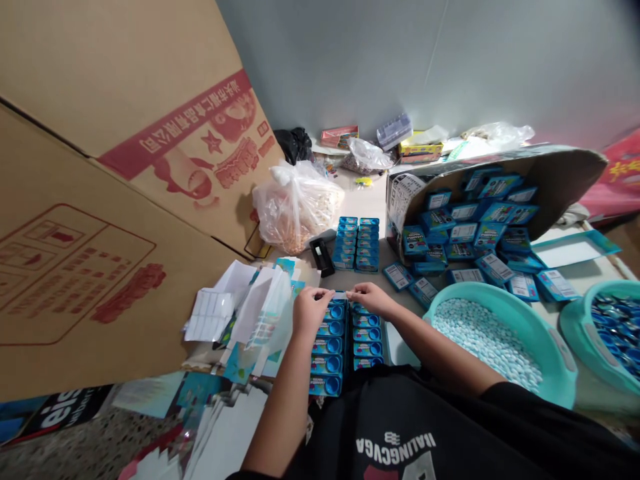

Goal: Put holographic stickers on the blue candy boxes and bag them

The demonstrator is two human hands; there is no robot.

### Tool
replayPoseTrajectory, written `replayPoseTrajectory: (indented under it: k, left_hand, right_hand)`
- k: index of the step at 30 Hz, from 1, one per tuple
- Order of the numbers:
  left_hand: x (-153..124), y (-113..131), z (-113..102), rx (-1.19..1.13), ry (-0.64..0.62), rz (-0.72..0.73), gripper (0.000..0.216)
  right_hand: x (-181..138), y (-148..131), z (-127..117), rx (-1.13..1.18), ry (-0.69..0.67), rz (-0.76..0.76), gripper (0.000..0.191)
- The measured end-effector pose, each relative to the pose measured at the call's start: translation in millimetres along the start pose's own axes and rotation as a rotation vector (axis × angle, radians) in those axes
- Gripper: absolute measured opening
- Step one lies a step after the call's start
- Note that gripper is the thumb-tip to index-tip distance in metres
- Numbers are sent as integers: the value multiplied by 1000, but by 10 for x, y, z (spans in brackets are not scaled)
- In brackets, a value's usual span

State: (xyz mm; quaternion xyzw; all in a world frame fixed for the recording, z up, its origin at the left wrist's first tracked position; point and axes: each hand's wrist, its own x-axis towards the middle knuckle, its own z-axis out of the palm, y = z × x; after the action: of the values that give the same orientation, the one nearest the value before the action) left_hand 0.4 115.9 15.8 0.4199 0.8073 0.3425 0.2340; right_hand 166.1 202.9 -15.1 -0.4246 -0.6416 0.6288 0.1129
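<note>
A short, whitish translucent strip [341, 295] is stretched between my two hands. My left hand [314, 308] pinches its left end, and my right hand [370, 298] pinches the right end. Directly beneath and in front of me stand two rows of small blue printed boxes, a left row [327, 345] and a right row [367, 335]. Both hands are over the far ends of these rows, partly covering the boxes there. Beyond the hands, two more stacks of blue boxes [356, 243] stand side by side, with a small black holder [321, 258] to their left.
An open carton [406, 200] spills blue boxes at right. Turquoise basins hold pale candies [483, 340] and blue wrapped pieces [617, 330]. Flat cardboard pieces [250, 313] lie left, below a tied plastic bag [297, 207]. Large brown cartons [125, 200] wall off the left side.
</note>
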Motion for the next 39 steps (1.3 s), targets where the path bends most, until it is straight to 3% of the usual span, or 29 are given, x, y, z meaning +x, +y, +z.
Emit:
replayPoseTrajectory:
  k: [6, 10, 16, 21, 24, 27, 31, 35, 39]
  left_hand:
    - [56, -54, 14, -9, -9, -52, 22]
    - [129, -195, 57, -133, 41, -155, 45]
    - [158, -271, -22, -261, -5, -128, 37]
    - [-319, -55, -241, -329, 90, -47, 27]
    - [-721, 152, -257, -378, -45, 57, 35]
    - [-995, 322, -189, -262, -144, 275, 41]
    - [-1121, 388, -111, -93, -112, 441, 12]
    - [-1201, 363, -106, 1, -194, 470, 18]
    - [-1312, 388, -113, -110, -114, 424, 24]
  right_hand:
    - [17, 29, 11, 61, -5, 50, 34]
    - [28, 108, 77, 106, -10, 127, 42]
    - [-139, 250, 198, 114, 48, 243, 55]
    - [-505, 32, -1, 259, 70, 166, 64]
    - [-766, -229, -145, 265, -7, -11, 61]
    - [-994, -481, -169, 113, -131, -165, 58]
    - [-1214, -679, -97, -123, -133, -214, 49]
    - [-1314, -683, -46, -240, -93, -225, 41]
    - [-1297, -563, -21, -136, 36, -238, 47]
